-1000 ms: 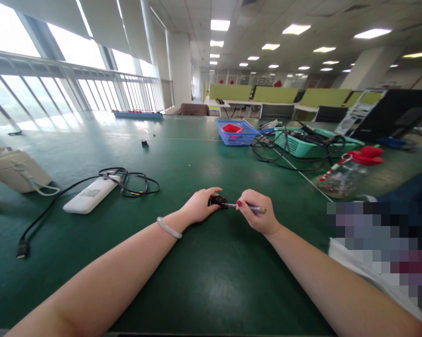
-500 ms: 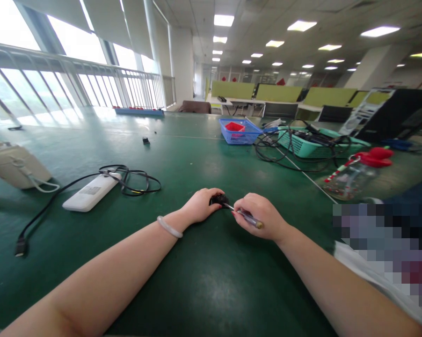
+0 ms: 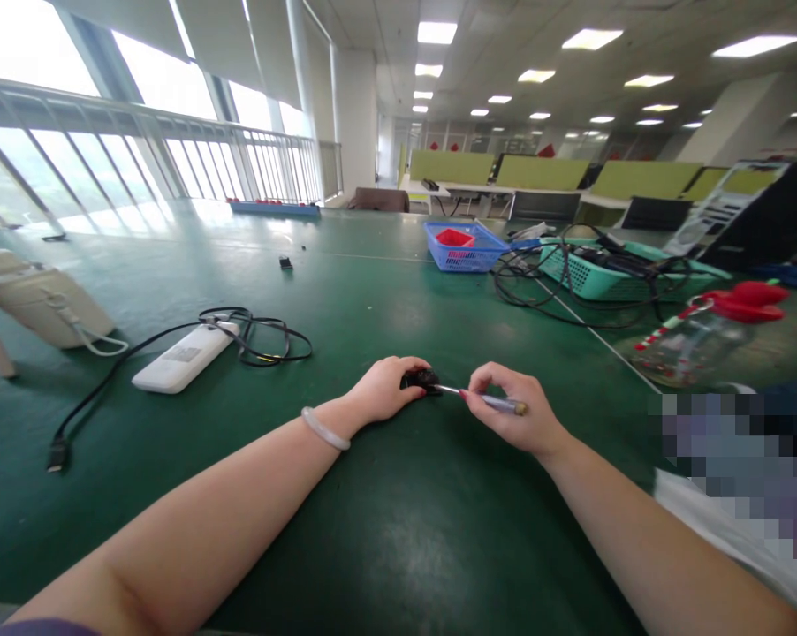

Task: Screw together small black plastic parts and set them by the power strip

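Observation:
On the green tabletop point(image 3: 398, 521), my left hand point(image 3: 386, 389) is closed around a small black object point(image 3: 423, 380), whose kind I cannot make out. My right hand point(image 3: 521, 411) grips the handle of a screwdriver point(image 3: 497, 403) between thumb and fingers. Its thin metal shaft points left, and the tip meets the right side of the black object; the exact contact point is too small to see. A pale bangle point(image 3: 324, 430) circles my left wrist.
Left lie a white power bank point(image 3: 186, 355) with a black cable point(image 3: 100, 389) and a beige bag point(image 3: 50, 305). Farther off are a blue basket point(image 3: 465, 256), a teal basket point(image 3: 590, 281) with cables, and a red-lidded clear bottle point(image 3: 696, 344). A small black piece point(image 3: 285, 262) lies mid-table.
My right hand has shifted slightly right and its grip looks looser, with the fingers more arched. The left hand still holds the black object. The whole view has swung a little left.

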A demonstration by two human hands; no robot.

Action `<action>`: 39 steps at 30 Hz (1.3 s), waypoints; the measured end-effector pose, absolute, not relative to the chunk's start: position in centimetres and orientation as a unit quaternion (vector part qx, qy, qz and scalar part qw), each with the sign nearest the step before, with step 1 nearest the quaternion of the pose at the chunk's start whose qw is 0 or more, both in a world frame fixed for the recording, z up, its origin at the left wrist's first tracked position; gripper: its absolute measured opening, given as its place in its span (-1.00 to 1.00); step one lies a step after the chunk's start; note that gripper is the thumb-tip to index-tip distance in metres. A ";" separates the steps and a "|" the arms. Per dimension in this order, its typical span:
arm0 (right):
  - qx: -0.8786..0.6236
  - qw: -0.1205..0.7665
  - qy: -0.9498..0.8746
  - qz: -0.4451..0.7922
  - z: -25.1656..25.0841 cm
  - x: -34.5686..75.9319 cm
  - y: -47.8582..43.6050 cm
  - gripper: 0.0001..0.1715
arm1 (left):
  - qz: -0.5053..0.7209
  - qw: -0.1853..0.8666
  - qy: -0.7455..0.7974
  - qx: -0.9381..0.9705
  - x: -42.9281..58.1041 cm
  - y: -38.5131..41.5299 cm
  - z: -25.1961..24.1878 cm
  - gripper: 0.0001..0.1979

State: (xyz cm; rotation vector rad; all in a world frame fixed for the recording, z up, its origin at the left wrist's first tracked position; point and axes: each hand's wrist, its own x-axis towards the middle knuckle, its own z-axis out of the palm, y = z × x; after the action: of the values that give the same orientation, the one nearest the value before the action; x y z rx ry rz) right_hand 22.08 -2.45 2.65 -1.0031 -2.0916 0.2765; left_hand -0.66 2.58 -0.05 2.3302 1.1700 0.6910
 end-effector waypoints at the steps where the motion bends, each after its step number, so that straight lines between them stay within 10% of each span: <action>1: -0.396 0.388 -0.825 0.107 2.7 22.1 -2.5 -0.90 | 0.250 0.219 0.422 0.843 -0.7 2.6 0.0 -0.60; 17: -0.403 0.387 -0.824 0.097 2.9 22.1 -2.9 -0.89 | 0.256 0.207 0.417 0.847 -0.8 2.4 -0.1 -0.58; 39: -0.391 0.596 -0.513 0.478 0.2 23.5 0.5 -0.67 | 0.246 0.196 0.417 0.853 -1.1 2.2 0.2 -0.62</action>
State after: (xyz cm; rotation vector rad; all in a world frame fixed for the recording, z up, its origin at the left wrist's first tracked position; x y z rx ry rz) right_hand 23.48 0.51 0.16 -0.9074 -1.1913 1.1089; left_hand -1.09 2.18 0.17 2.3888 1.1692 0.6897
